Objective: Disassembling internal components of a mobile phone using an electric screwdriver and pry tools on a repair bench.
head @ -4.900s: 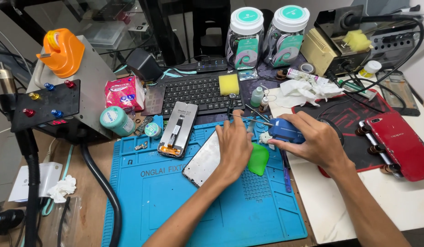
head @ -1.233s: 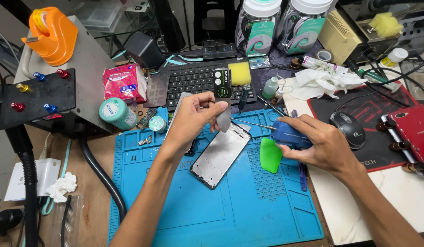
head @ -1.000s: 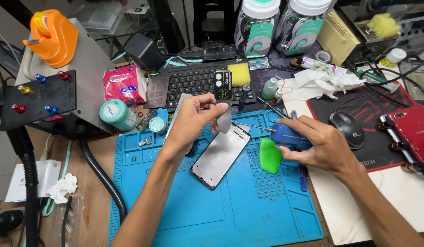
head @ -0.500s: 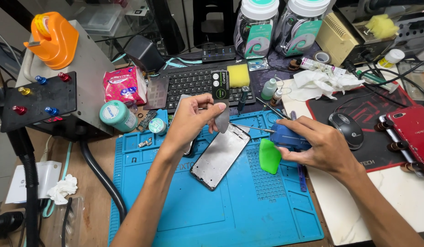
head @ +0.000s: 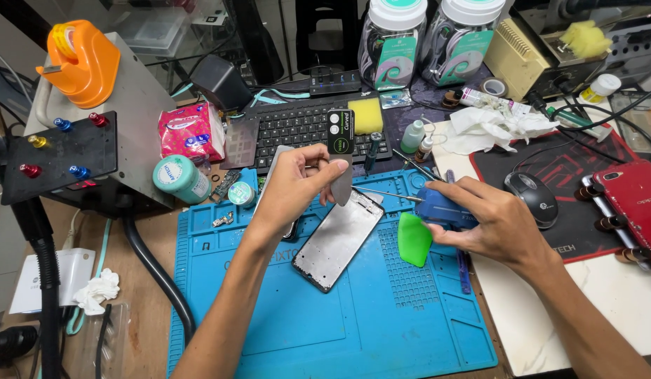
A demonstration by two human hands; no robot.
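Left hand: the left hand [head: 294,186] is lifted above the blue mat [head: 283,316], fingers curled shut, pinching a thin grey strip [head: 341,188] between thumb and forefinger; the strip hangs down from the pinch.
Right hand: the right hand [head: 490,224] rests at the mat's right edge, closed around a blue tool [head: 441,209], with a green pick [head: 414,239] poking out beneath the fingers.
Phone frame: the phone frame [head: 341,238] lies flat on the mat, between the two hands.
Long axis: runs from about 1 o'clock (top end, under the strip) down to 7 o'clock.
Direction from left hand: about 4 o'clock, just below the fingertips.
Direction from right hand: 9 o'clock, near but apart.
Nearer hand: the left; its strip ends just above the frame's top edge, and whether they touch cannot be told.
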